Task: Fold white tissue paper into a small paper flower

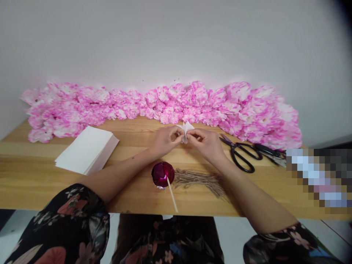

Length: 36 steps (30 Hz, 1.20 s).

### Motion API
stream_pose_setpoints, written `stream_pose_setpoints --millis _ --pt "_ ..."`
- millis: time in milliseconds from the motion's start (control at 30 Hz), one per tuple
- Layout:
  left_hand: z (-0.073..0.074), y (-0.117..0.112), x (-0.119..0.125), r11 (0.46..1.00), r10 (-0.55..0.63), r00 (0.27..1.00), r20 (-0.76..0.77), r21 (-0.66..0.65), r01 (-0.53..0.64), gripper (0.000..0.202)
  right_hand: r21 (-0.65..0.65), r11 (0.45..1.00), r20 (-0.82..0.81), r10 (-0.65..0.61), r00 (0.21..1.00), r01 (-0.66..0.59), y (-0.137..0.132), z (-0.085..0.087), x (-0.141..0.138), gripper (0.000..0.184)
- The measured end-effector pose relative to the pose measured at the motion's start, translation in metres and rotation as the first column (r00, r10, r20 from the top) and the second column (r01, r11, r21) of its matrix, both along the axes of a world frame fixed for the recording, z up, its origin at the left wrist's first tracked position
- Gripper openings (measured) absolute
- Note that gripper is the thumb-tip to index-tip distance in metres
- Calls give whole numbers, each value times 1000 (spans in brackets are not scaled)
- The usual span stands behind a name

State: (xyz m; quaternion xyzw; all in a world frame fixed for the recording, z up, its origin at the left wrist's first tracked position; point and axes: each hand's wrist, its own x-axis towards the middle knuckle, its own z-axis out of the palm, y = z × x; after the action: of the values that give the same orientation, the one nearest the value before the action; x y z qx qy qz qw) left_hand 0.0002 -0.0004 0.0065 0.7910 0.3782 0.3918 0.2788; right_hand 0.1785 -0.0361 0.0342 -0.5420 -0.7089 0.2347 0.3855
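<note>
Over the middle of the table, my left hand and my right hand pinch a small piece of white paper between them. It is gathered at its centre, and its pointed edges fan out above my fingertips. Below my hands stands a round dish of dark magenta liquid, with a thin wooden stick leaning out over its rim. A bundle of thin brown twine or wire lengths lies beside the dish, under my right forearm. The stack of white paper is left of my left forearm.
A long row of pink and white paper flowers lines the back of the wooden table along the wall. Black-handled scissors lie to the right, with pliers-like black-handled cutters beside them. A blurred-out patch covers the far right.
</note>
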Motion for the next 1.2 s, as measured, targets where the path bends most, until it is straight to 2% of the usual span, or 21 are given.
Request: stream_pose_setpoints --millis 300,667,1200 --pt "1 0 0 1000 -14 999 38 16 13 9 -16 999 -7 -35 999 35 2 0 1 20" --pt "-4 2 0 1000 -2 1000 20 27 2 8 14 1000 48 -17 999 16 -1 -3 -2 19" --pt "-2 1 0 1000 -25 994 103 9 25 7 11 999 -4 -52 999 52 3 -5 1 20"
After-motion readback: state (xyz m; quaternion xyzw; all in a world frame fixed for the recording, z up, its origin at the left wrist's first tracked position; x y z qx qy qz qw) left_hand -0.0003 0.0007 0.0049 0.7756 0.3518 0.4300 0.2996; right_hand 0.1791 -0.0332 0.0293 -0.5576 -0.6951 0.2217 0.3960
